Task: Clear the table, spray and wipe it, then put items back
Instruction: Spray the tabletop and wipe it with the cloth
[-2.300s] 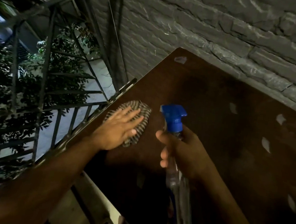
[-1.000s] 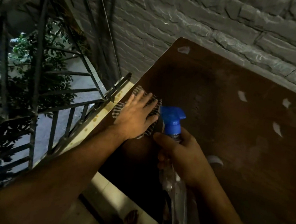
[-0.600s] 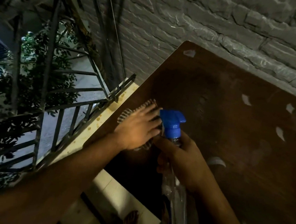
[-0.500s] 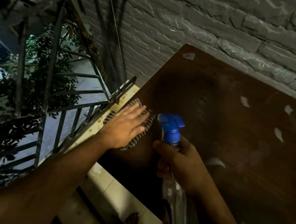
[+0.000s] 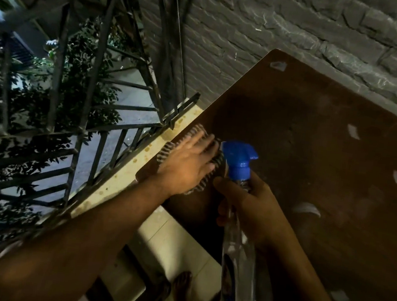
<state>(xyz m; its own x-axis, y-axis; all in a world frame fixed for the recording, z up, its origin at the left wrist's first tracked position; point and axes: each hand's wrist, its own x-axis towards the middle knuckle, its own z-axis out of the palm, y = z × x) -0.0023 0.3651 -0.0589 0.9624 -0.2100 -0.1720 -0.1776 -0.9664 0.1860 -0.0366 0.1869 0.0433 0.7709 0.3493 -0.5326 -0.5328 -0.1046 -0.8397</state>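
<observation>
With the left hand [image 5: 185, 168] pressed flat, fingers spread, on the cloth [image 5: 195, 135] and the right hand [image 5: 250, 209] gripping the bottle [image 5: 235, 252], overlapping strokes along the bench [image 5: 313, 162] edge are advised.

A single head-worn, wide-angle view is given, aimed forward and steeply down. The dark brown wooden table [image 5: 313, 162] is seen from close above, tilted across the right half. The grey brick wall [image 5: 303, 26] is faced at the top, and the dark metal railing [image 5: 90, 144] is taken in at the left.
</observation>
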